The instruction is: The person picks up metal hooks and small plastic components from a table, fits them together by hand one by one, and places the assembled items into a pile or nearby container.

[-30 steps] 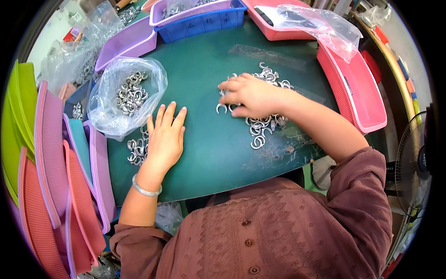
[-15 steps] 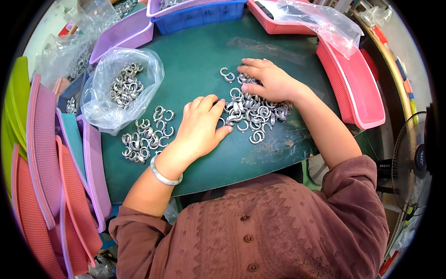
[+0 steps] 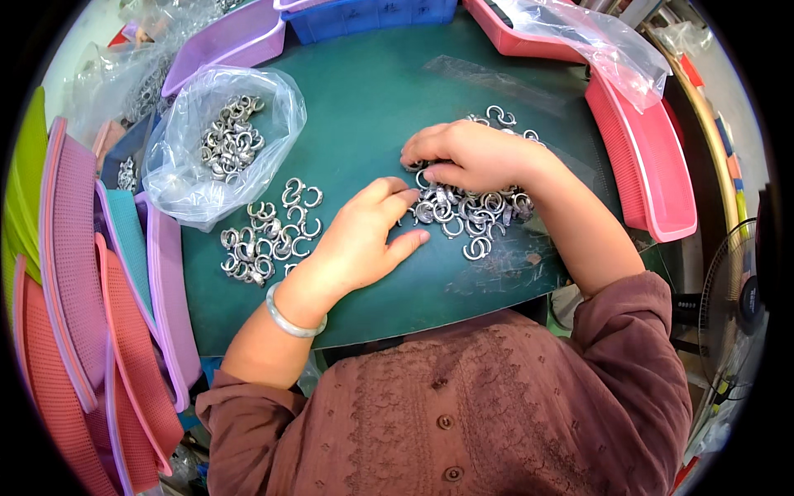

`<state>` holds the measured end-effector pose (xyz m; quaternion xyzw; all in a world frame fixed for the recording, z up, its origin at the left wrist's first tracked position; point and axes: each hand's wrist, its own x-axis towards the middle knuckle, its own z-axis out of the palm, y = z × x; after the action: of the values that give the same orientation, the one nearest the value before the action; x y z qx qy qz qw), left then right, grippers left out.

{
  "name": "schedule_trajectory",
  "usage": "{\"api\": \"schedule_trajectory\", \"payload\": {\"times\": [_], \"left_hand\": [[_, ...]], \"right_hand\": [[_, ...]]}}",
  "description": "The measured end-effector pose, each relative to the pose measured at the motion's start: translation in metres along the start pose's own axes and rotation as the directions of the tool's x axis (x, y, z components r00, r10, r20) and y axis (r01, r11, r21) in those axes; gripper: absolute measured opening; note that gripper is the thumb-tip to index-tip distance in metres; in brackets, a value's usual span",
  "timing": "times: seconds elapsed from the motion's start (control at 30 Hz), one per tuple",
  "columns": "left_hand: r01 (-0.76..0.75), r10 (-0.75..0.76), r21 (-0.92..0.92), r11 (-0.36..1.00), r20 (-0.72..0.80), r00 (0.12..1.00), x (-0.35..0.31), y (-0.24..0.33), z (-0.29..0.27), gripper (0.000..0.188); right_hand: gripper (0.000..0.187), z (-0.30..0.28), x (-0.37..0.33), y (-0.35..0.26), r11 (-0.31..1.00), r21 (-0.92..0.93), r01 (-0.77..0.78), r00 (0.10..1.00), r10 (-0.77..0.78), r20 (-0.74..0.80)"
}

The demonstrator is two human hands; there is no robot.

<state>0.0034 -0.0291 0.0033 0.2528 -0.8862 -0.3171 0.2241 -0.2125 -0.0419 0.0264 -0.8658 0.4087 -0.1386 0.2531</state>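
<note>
Silver C-shaped metal rings (image 3: 488, 217) lie heaped on the green tabletop. My right hand (image 3: 471, 155) is palm down over the heap's far side, fingers bent and thumb apart; a few rings show beneath its fingertips. At the heap's left edge is my left hand (image 3: 364, 230), its fingers curved toward the rings and its thumb stretched out apart from them. What lies under both palms is hidden. A second, looser group of the same rings (image 3: 265, 241) is left of my left hand. Behind that group, an open clear plastic bag (image 3: 178, 182) holds more rings.
Purple (image 3: 227, 41), blue (image 3: 372, 21) and pink baskets (image 3: 637, 165) line the table's far and right edges. Several coloured baskets (image 3: 83, 273) stand stacked on edge at left. A clear plastic sheet (image 3: 587, 37) drapes the pink ones. A fan (image 3: 732, 306) stands at right.
My right hand has moved left and nearer across the heap, uncovering rings at its far side. My left hand stays beside the heap. The whole view has shifted slightly.
</note>
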Motion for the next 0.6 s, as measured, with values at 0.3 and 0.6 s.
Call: {"api": "schedule_trajectory", "payload": {"times": [0.3, 0.6], "left_hand": [[0.072, -0.057, 0.052, 0.996, -0.241, 0.969, 0.006, -0.015, -0.003, 0.017], [0.134, -0.043, 0.424, 0.896, -0.216, 0.976, 0.045, -0.020, 0.011, 0.030]], "right_hand": [[0.021, 0.007, -0.012, 0.006, 0.980, -0.187, -0.070, 0.963, 0.018, -0.269], [0.015, 0.015, -0.014, 0.009, 0.992, -0.122, -0.027, 0.950, -0.013, -0.312]]}}
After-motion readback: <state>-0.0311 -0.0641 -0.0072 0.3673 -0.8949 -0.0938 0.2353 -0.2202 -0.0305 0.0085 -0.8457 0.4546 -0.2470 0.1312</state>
